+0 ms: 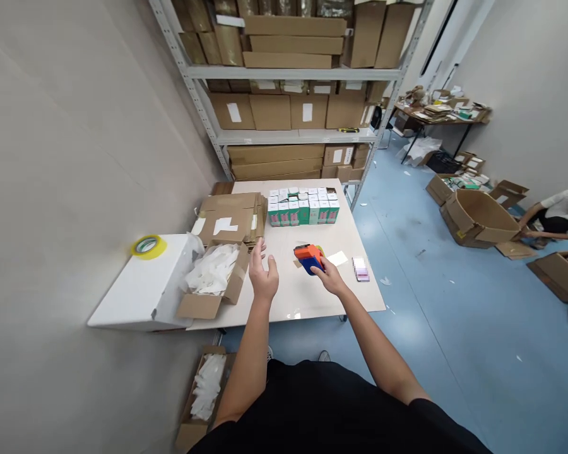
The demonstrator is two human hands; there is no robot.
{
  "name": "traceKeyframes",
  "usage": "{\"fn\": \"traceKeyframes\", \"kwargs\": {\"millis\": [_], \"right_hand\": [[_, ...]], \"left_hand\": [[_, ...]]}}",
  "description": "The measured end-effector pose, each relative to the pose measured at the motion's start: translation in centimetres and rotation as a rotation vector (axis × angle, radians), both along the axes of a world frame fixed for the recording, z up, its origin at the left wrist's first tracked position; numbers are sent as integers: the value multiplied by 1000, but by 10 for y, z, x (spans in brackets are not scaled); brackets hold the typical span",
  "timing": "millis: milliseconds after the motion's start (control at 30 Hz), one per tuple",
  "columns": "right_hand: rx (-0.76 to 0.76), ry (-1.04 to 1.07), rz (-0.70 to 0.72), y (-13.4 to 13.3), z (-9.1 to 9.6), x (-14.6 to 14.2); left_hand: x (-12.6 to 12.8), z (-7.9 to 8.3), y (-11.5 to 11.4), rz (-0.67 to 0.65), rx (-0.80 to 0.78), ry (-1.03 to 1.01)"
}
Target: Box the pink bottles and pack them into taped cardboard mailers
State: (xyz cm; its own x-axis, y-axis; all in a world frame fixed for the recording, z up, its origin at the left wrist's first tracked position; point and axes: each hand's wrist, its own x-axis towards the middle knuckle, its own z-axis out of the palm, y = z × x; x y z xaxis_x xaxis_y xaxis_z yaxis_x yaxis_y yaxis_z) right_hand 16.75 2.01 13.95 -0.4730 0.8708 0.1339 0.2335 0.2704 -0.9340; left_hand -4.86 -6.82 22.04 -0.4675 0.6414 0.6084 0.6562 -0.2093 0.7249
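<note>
My right hand [330, 275] grips an orange and blue tape dispenser [308, 257] just above the white table [312, 296]. My left hand [264, 272] hovers open over the table, fingers spread, holding nothing, near a stack of flattened cardboard boxes [231, 219]. A block of several small green and white product boxes [303, 205] stands at the far side of the table. A slip of pale paper [337, 258] and a small pink and white packet [360, 268] lie to the right of the dispenser.
An open carton of white bags [213, 277] sits at the table's left, beside a white cabinet with a yellow tape roll [148, 246]. Another carton [203, 394] stands on the floor. Shelving with brown cartons [288, 82] stands behind. A person [556, 214] crouches among boxes at right.
</note>
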Motion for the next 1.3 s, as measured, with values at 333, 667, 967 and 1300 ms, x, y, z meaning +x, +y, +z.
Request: {"fn": "traceKeyframes", "kwargs": {"millis": [333,667,967,1300], "right_hand": [[405,-153,201,-4,-11,-203],[587,-252,589,-59,-27,-402],[679,-498,729,-92,-44,-531],[650,-613,706,-103,-42,-576]], "left_hand": [[-164,-20,-84,409,-46,-36],[-300,-37,-184,744,-26,-65],[-355,-57,-223,813,-63,-198],[-372,-56,-211,803,-120,-167]]}}
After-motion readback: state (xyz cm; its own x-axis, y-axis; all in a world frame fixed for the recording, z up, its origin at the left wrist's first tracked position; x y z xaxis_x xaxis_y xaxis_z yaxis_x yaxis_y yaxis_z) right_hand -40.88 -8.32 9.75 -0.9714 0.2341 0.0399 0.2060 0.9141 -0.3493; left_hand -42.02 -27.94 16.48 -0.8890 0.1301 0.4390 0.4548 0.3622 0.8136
